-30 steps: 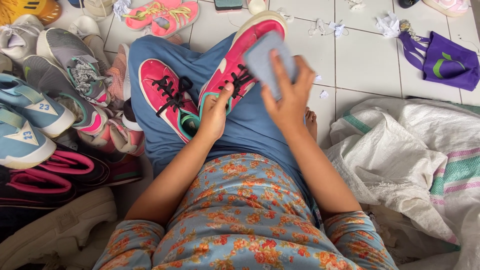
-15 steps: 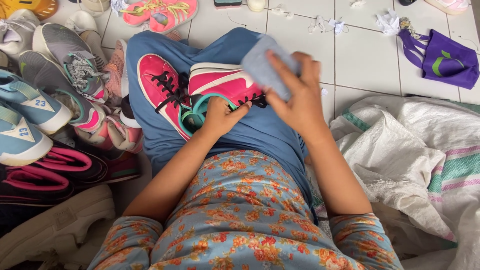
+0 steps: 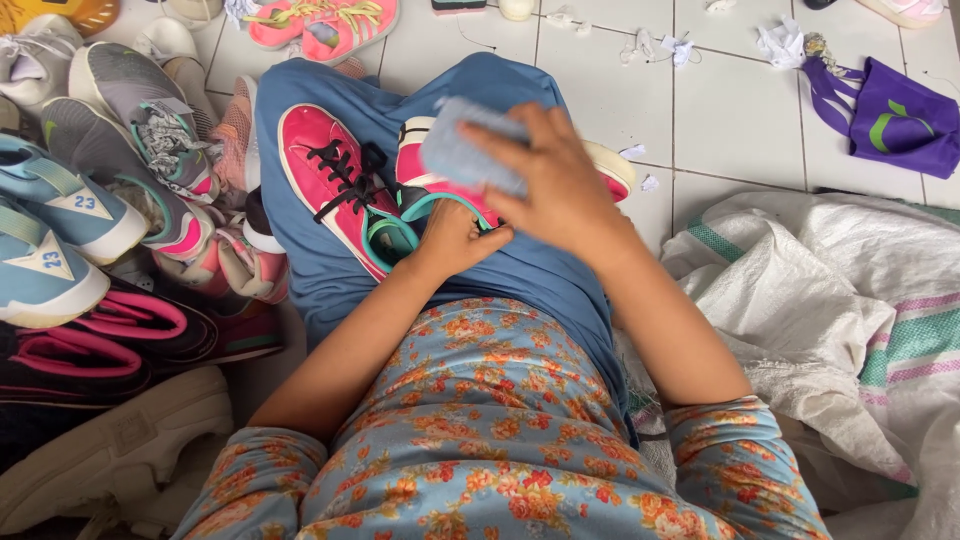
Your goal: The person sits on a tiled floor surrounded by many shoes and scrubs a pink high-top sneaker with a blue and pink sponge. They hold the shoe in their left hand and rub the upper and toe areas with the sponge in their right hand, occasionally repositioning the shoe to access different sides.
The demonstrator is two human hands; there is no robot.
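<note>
Pink shoe (image 3: 425, 190): lies on the lap, beside a second pink shoe (image 3: 325, 170).
Left hand (image 3: 455, 240): fingers curled, gripping the shoe's opening.
Right hand (image 3: 555, 185): presses a blue-grey cloth (image 3: 465, 155) onto the shoe.

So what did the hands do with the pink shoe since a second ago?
The left hand tipped the pink shoe from upright, sole showing, down flat onto the lap, and still grips it. The right hand brought the blue cloth down with it onto the shoe's side. The other pink shoe on the lap and the shoe pile stayed put.
</note>
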